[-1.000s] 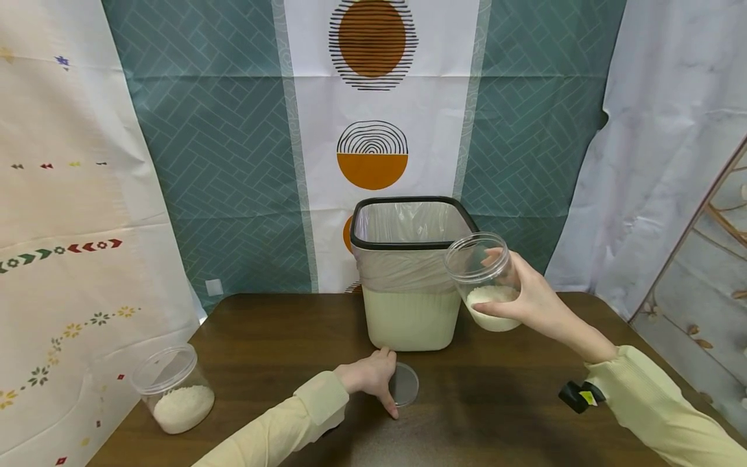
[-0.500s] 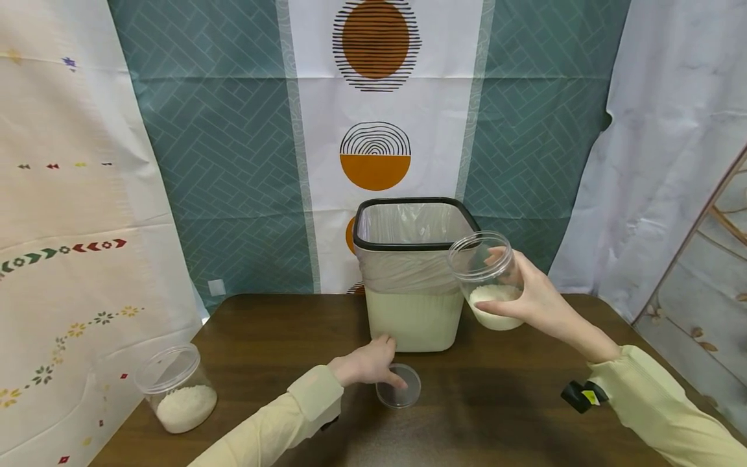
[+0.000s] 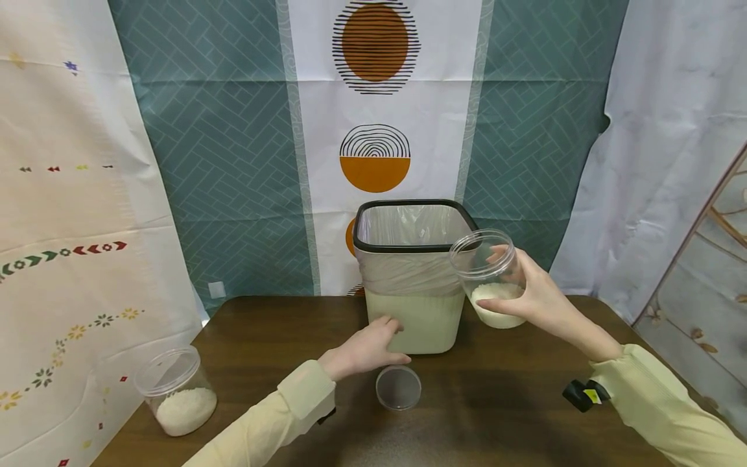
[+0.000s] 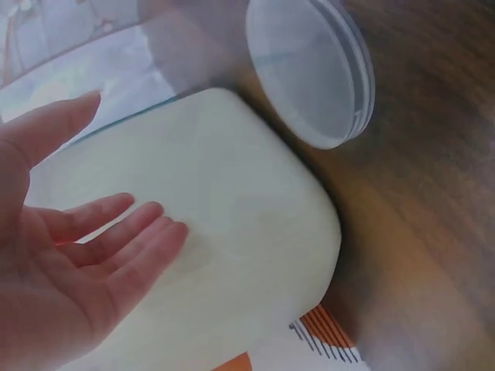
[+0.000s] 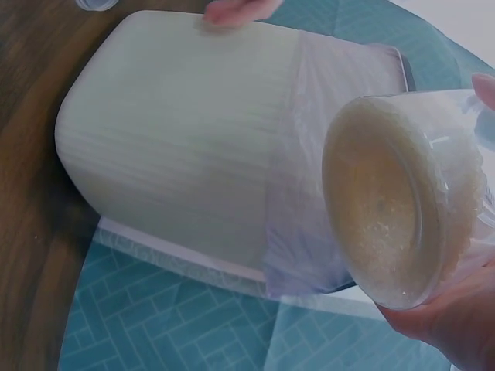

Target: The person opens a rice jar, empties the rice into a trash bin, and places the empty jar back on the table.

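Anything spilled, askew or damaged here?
Nothing stands out: white grains sit inside the jar tilted in the right hand, no spill visible; trash bin upright, clear round lid flat on the table.

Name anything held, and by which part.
The right hand grips the open clear jar around its side, below the rim. The left hand holds nothing.

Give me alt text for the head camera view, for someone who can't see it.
A person's right hand holds a tilted, open clear jar of white grains beside a bag-lined wastebasket on a dark table. The left hand, empty, is near a clear round lid; a second jar of grains sits at far left.
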The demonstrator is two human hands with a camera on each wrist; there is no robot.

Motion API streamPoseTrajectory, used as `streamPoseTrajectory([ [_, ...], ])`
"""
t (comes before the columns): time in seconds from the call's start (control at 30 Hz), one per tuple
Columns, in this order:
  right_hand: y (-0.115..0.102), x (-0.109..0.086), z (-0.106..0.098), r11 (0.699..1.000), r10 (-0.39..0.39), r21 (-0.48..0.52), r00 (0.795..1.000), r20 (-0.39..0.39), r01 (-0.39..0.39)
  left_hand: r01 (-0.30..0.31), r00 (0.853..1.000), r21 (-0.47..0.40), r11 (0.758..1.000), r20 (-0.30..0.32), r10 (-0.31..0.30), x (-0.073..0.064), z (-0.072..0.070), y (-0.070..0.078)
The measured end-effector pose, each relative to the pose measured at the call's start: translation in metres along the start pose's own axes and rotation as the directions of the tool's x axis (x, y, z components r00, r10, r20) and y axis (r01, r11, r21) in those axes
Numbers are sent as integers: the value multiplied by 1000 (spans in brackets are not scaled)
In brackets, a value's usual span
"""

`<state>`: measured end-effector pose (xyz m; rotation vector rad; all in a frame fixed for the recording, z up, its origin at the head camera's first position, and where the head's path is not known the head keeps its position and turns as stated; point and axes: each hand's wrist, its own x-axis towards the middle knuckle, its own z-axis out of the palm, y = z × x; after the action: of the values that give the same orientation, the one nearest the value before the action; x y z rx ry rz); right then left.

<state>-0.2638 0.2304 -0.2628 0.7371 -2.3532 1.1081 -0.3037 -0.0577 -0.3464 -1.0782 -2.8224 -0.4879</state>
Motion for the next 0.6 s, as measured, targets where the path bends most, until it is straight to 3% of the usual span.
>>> streamPoseTrajectory([
  [0.2, 2, -1, -1, 1000, 3, -8, 1000, -17, -3, -39, 993, -81, 996, -116, 29, -1, -15, -1],
  [0.33, 3, 0, -2, 1000, 0, -26, 1000, -25, 0, -105, 975, -119, 987, -209, 78, -1, -23, -3],
  [0.47, 4, 2, -3, 999, -14, -36, 999, -33, 12, -191, 933, -147, 970, -333, 134, -1, -31, -5],
  [0.6, 5, 3, -4, 999, -22, -42, 999, -38, 20, -302, 867, -168, 938, -457, 198, -1, -40, -5],
])
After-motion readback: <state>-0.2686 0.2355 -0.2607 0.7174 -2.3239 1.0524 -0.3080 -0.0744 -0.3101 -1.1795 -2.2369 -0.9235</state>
